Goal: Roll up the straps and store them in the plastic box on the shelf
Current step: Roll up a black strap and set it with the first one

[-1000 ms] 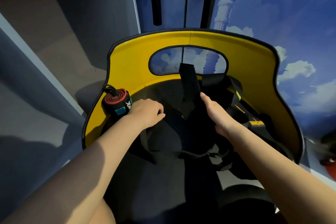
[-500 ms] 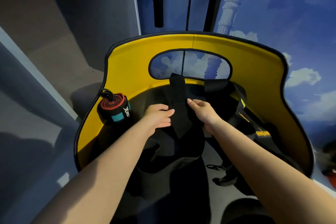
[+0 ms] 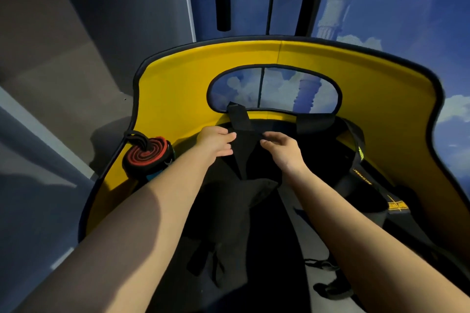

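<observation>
Inside a yellow-lined bin (image 3: 178, 99) with an oval cut-out handle, a person's left hand (image 3: 215, 141) and right hand (image 3: 282, 151) work a wide black strap (image 3: 244, 140), fingers of both pinched on its edges near the far wall. A rolled red-and-black strap (image 3: 148, 155) rests on the bin's left rim. More black straps, one with yellow lettering (image 3: 362, 178), lie heaped toward the right wall. The dark pile on the bin's floor is hard to separate into single pieces; the near edge is cut off.
</observation>
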A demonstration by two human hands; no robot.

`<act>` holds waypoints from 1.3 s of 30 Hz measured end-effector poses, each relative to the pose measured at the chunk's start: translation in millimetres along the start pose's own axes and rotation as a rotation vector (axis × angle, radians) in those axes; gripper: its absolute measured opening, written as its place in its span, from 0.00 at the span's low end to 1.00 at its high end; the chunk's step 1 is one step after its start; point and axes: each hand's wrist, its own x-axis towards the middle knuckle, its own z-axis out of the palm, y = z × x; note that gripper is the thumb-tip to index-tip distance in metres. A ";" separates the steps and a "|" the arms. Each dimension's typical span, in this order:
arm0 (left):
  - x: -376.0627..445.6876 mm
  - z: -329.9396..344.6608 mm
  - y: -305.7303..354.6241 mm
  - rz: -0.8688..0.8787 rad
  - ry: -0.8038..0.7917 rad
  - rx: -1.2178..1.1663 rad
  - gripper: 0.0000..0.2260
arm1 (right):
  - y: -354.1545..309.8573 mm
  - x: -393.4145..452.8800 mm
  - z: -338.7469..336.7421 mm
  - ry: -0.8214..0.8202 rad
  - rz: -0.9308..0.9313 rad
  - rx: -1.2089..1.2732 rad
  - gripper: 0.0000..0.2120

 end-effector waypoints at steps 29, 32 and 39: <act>-55.5 -56.7 -22.4 -0.233 -0.433 0.431 0.11 | -3.1 -64.4 -24.5 -0.056 -0.147 -0.309 0.14; -73.8 -48.7 -22.8 -0.227 -0.430 0.471 0.13 | -0.1 -75.3 -23.3 -0.025 0.028 -0.205 0.22; -106.1 -22.5 -27.7 -0.085 -0.309 0.754 0.16 | -11.3 -110.9 -40.7 -0.340 0.486 -0.062 0.28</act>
